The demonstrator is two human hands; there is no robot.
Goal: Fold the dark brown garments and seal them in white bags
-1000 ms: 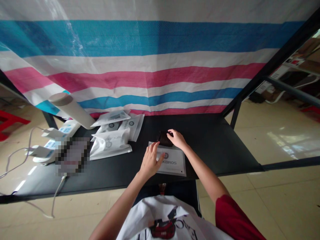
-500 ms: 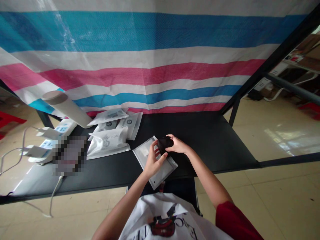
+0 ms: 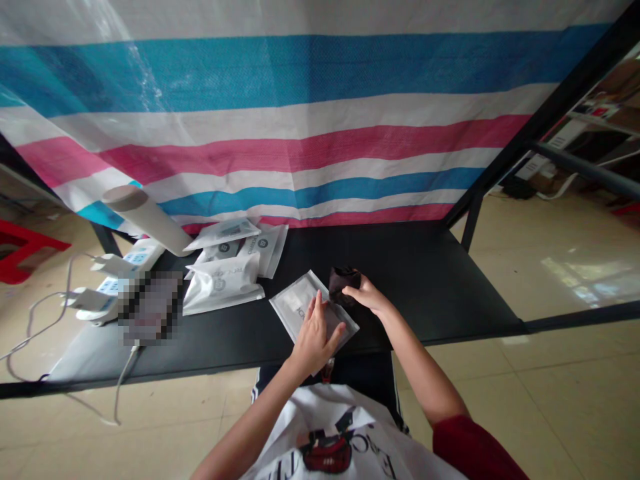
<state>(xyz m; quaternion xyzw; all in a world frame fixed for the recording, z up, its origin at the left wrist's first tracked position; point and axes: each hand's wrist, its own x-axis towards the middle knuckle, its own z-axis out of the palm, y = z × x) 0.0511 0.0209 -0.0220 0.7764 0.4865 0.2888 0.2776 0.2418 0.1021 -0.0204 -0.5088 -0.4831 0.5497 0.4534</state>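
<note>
A small dark folded bundle, apparently cloth [image 3: 340, 283], is held in my right hand [image 3: 369, 296], its fingers closed around the right side. What exactly the bundle is I cannot make out. My left hand [image 3: 316, 337] lies with fingers outstretched over a flat whitish translucent pouch [image 3: 289, 301] on the black table [image 3: 420, 280]. Dark print shows on the pouch near those fingertips. The bundle sits just beyond the pouch's right edge, close to the left fingers but apart from them.
Several whitish printed pouches [image 3: 223, 283] lie in a pile on the left. Behind them a pale bottle [image 3: 150, 217] leans over. A power strip [image 3: 107, 293] with plugged chargers and a blurred-out device [image 3: 153, 307] on a cable are farther left. A striped sheet [image 3: 300, 133] hangs behind.
My left hand has let go of the dark bundle and spread out over the pouch. My right hand has shifted slightly right with the bundle. The whole view has turned slightly.
</note>
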